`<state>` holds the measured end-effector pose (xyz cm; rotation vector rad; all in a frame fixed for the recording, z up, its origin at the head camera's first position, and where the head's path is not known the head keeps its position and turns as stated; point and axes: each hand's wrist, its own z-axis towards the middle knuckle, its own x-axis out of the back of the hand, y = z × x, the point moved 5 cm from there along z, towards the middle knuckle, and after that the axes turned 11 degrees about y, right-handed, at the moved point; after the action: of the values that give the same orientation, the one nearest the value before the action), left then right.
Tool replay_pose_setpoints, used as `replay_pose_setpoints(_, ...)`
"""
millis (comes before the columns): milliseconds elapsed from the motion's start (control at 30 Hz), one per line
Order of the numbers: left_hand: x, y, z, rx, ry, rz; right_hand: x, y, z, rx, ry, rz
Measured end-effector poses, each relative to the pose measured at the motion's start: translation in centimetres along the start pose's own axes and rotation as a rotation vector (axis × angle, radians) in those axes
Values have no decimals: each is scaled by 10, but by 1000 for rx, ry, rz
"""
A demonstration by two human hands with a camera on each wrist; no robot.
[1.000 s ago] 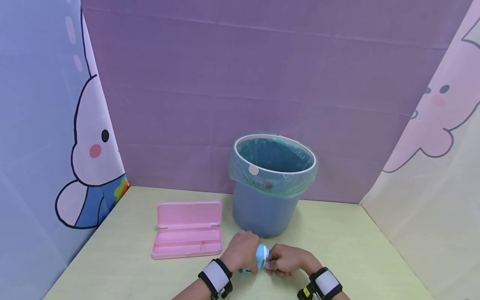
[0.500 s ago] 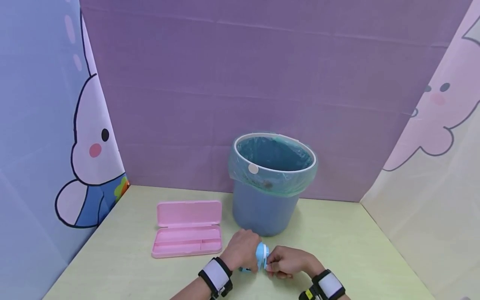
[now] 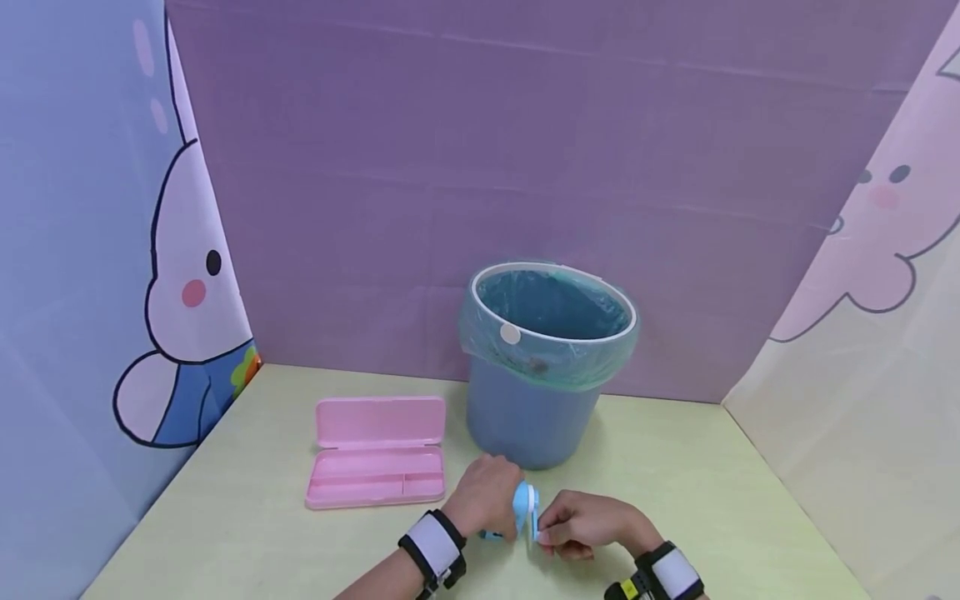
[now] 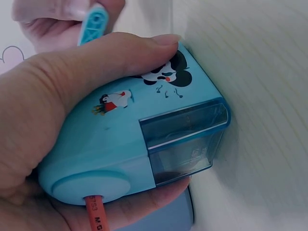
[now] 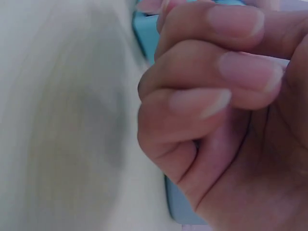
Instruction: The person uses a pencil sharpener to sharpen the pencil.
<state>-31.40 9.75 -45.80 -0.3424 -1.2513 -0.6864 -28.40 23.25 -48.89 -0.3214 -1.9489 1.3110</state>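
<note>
My left hand (image 3: 486,498) grips a light blue pencil sharpener (image 4: 120,139) with cartoon prints, its thumb over the top and fingers underneath. A red pencil (image 4: 97,214) sticks out of the round holder at one end. The clear shavings drawer (image 4: 185,139) faces the table. At the sharpener's other end is its blue crank (image 4: 94,25), whose end my right hand (image 3: 592,523) pinches between thumb and finger. In the right wrist view the curled fingers (image 5: 192,103) hide the crank, and only part of the sharpener's body shows behind them.
A pink pencil case (image 3: 375,502) lies with its lid up, left of my hands. Just behind the hands stands a blue bin (image 3: 532,425) lined with a green bag. A purple backdrop (image 3: 465,167) closes off the far side of the table (image 3: 262,533).
My right hand has shifted slightly to the right with the crank, which now shows as an upright bar in the head view. The left hand keeps its grip on the sharpener.
</note>
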Motion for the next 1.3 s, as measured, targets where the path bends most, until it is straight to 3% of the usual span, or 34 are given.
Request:
replay_pose_setpoints(267, -1, 0, -1, 5, -5, -9, 3, -10, -5, 21, -20, 7)
replay_pose_setpoints(533, -1, 1, -1, 7, -20, -29, 10, -19, -9, 63, 10, 17)
replay_pose_setpoints(833, -2, 1, -1, 11, -7, -25, 19, -28, -10, 119, 65, 62)
replay_pose_setpoints(1300, 2, 1, 1, 19, -3, -51, 33, -32, -7, 155, 186, 19)
